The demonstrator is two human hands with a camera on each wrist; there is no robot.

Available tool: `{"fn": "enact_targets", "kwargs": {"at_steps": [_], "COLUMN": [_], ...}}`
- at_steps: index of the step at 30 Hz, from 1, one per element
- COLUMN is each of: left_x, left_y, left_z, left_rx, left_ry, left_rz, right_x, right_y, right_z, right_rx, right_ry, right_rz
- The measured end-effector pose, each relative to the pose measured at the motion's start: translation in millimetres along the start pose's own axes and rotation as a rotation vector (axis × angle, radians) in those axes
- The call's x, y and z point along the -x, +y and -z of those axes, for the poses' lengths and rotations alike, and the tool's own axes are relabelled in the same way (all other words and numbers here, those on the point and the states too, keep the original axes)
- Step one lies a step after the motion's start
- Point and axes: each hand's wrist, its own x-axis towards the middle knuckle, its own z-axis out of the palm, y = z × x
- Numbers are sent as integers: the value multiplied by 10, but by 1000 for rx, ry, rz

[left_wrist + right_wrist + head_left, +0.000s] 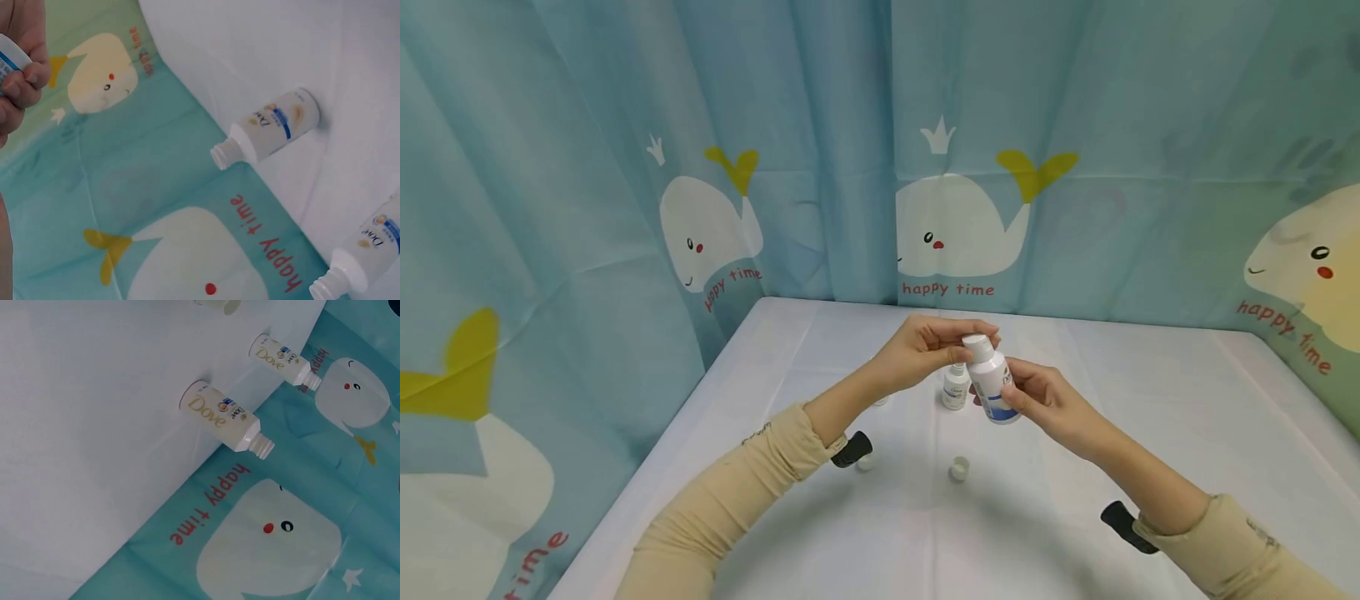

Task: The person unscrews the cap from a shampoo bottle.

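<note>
A white Dove bottle (990,379) with a blue-banded label is held tilted above the table. My right hand (1048,404) grips its body, thumb across the front. At the top, my left hand (925,346) pinches the white cap (977,343) between thumb and fingers. Just behind stands an uncapped Dove bottle (955,390), also seen in the left wrist view as an open-necked bottle (272,128). A second uncapped bottle (281,359) stands farther along the table and is mostly hidden behind my left forearm in the head view.
A loose white cap (959,468) lies on the white table (1037,517) in front of the hands. Another cap (865,461) lies beside the black strap (852,450) at my left wrist. A blue whale-print curtain (850,125) encloses the table's back and sides.
</note>
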Motion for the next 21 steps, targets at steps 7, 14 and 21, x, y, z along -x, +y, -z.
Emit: {"fn": "enact_targets", "kwargs": {"at_steps": [7, 14, 21], "left_x": [20, 12, 3], "left_y": [-61, -66, 10], "left_z": [-38, -103, -218], "left_rx": [30, 51, -31], "left_ry": [54, 114, 270], "left_rz": [-56, -107, -56], "right_x": [1, 1, -45], "right_y": [4, 5, -6], "right_z": [15, 12, -6], "right_rx": [-18, -26, -55], "right_ry": [-25, -19, 49], "right_rz": [35, 29, 69]}}
